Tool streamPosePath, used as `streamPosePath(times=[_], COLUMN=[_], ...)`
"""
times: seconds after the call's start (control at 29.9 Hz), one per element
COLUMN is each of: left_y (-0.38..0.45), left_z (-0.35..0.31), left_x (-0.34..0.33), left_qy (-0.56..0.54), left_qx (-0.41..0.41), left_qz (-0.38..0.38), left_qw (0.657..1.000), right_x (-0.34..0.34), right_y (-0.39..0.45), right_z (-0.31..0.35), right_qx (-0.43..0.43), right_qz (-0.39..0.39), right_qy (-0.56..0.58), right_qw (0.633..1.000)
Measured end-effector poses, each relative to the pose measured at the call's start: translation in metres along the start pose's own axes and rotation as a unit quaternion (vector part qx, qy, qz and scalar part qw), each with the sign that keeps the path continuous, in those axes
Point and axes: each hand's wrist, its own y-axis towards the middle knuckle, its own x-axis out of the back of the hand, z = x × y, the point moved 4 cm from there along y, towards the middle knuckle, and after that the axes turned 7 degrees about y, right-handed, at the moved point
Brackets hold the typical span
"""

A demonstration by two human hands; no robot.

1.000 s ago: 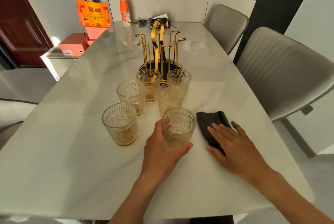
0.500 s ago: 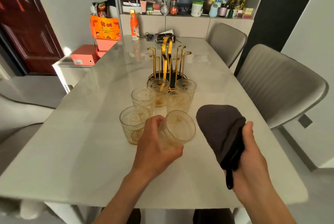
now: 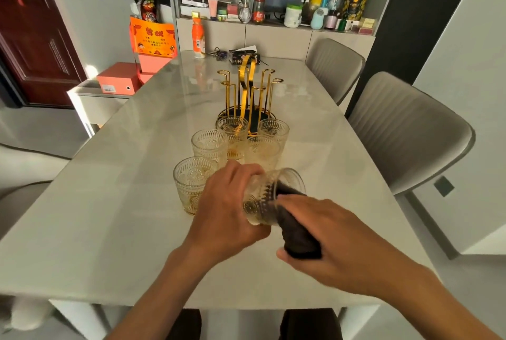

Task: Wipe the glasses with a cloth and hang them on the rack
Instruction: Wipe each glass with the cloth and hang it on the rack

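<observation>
First glass [image 3: 269,197], tilted above the near table [image 3: 109,230]: left hand [image 3: 227,213] grips it while right hand [image 3: 328,241] clamps the cloth [image 3: 295,232] pushed inside. Five glasses [image 3: 209,145] await wiping; the rack [image 3: 247,93], beyond, holds none.

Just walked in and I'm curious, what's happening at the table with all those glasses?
A person is wiping a glass: the left hand holds it tipped on its side above the table, while the right hand pushes a dark cloth into its mouth. Five more glasses stand on the table, and the gold rack behind them is empty.
</observation>
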Motion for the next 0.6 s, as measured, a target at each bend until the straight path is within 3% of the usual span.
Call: streamPosePath(times=[0.17, 0.27, 0.3, 0.37, 0.47, 0.53, 0.6], left_y=[0.001, 0.004, 0.004, 0.002, -0.011, -0.018, -0.016], left_z=[-0.010, -0.013, -0.010, 0.001, 0.003, -0.004, -0.009], left_x=[-0.002, -0.005, -0.004, -0.002, -0.005, -0.011, -0.011], left_qy=[0.051, 0.079, 0.049, -0.092, -0.318, -0.397, -0.396], left_qx=[-0.077, -0.105, -0.101, -0.036, 0.046, 0.084, 0.148], left_qz=[0.029, 0.050, 0.065, 0.110, 0.098, 0.017, -0.067], left_qw=[0.995, 0.990, 0.992, 0.989, 0.942, 0.914, 0.904], right_x=[-0.010, -0.014, -0.011, -0.004, -0.005, -0.008, -0.010], right_y=[0.004, 0.009, 0.009, 0.005, -0.001, 0.000, 0.004], right_z=[-0.003, -0.010, -0.010, -0.014, -0.020, -0.011, 0.004], right_qx=[-0.037, -0.116, -0.141, -0.182, -0.255, -0.251, -0.234], right_qz=[0.026, 0.012, -0.008, -0.060, -0.118, -0.109, -0.067], right_qy=[0.029, 0.179, 0.258, 0.440, 0.656, 0.689, 0.679], right_qw=[0.999, 0.977, 0.956, 0.878, 0.701, 0.671, 0.693])
